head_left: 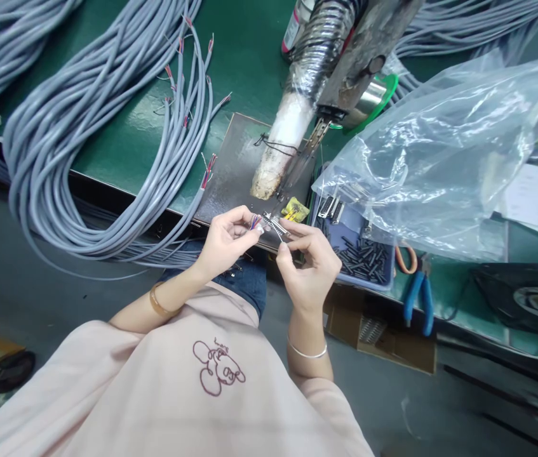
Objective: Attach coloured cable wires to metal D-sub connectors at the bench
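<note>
My left hand (231, 240) is closed in a pinch on coloured wires (255, 221), red, blue and white, at the near edge of the dark work plate. Just right of its fingertips is a small metal connector (273, 223) with a row of pins; which fingers bear it is hard to see. My right hand (311, 261) pinches a thin white wire (277, 235) between thumb and finger, beside the connector. Over both hands hangs a soldering iron (303, 155) in a clamp, next to a white-tipped, wrapped hose (285, 136). Behind my right fingers sits a yellow sponge-like piece (295, 209).
Bundles of grey cable (92, 120) with stripped ends hang over the green table's (244, 38) left edge. At right are a blue bin (383, 284) with black tubes and metal connectors, a clear plastic bag (440, 152), blue-handled pliers (420, 295) and a solder spool (374, 101).
</note>
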`<state>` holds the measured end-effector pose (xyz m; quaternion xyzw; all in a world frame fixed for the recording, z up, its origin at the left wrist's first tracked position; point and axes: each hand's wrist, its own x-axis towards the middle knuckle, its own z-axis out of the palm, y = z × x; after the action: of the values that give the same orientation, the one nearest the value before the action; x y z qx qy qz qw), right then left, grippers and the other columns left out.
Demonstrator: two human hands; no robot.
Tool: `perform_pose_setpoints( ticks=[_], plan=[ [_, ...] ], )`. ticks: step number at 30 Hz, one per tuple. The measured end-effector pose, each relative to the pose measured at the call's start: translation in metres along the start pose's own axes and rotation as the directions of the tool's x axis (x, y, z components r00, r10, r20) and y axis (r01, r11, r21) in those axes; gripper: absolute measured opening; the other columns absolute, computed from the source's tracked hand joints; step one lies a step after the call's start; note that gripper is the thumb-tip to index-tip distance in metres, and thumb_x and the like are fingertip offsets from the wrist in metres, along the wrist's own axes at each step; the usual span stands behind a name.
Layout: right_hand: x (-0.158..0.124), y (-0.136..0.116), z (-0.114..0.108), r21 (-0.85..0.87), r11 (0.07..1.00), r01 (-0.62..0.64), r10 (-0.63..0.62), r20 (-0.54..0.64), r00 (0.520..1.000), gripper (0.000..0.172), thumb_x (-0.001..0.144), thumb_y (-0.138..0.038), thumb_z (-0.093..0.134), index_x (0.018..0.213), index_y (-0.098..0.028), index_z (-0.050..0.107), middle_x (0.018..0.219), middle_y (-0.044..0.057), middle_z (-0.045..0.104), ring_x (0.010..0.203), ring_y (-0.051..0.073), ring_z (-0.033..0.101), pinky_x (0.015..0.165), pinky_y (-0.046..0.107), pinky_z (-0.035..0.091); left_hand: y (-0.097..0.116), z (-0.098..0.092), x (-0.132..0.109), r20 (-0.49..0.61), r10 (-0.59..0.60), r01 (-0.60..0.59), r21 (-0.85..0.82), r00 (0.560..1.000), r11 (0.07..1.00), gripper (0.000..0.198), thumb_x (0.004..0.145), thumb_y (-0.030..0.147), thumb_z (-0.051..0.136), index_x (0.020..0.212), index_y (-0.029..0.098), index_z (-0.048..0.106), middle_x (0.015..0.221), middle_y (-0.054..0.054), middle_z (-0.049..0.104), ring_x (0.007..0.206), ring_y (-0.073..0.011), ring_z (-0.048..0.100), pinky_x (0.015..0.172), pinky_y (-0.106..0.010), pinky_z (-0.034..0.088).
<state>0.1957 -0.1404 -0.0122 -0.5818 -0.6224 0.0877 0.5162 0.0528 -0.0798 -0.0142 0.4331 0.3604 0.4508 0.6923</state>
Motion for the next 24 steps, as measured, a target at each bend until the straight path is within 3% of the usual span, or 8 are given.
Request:
perform_pose_setpoints(
  ticks=[11,16,24],
  plan=[
    [0.012,-0.002,0.001,-0.028,0.999,0.042,-0.041,0.007,0.999,0.018,0.081,-0.009,0.067,0.072,-0.023,0.060,0.100,0.003,0.080,0.092,0.020,0.077,0.082,0.036,0.063,0.006,0.000,0.006,0.003,0.071,-0.071,0.030,0.997,0.997,0.016,0.071,0.017,0.072,0.068,0.016,0.056,0.066,0.005,0.056,0.046,-0.0017,0.041,0.042,-0.016,0.034],
    [0.012,-0.004,0.001,-0.041,0.999,0.033,-0.032,0.020,0.999,0.016,0.084,-0.011,0.067,0.075,-0.023,0.063,0.099,0.003,0.081,0.092,0.020,0.078,0.082,0.036,0.064,0.009,-0.001,0.006,0.017,0.045,-0.046,0.033,0.999,0.998,0.019,0.071,0.018,0.073,0.068,0.017,0.054,0.063,0.006,0.054,0.044,-0.0016,0.040,0.040,-0.015,0.030],
    [-0.001,0.005,0.005,-0.203,0.954,0.223,-0.229,-0.006,0.973,0.017,0.087,-0.008,0.069,0.086,-0.025,0.064,0.095,0.002,0.081,0.085,0.016,0.079,0.073,0.025,0.062,0.004,-0.004,0.002,0.012,-0.051,0.050,0.041,0.999,0.998,0.028,0.069,0.022,0.077,0.067,0.018,0.050,0.059,0.007,0.052,0.041,-0.0007,0.038,0.038,-0.014,0.030]
  ],
)
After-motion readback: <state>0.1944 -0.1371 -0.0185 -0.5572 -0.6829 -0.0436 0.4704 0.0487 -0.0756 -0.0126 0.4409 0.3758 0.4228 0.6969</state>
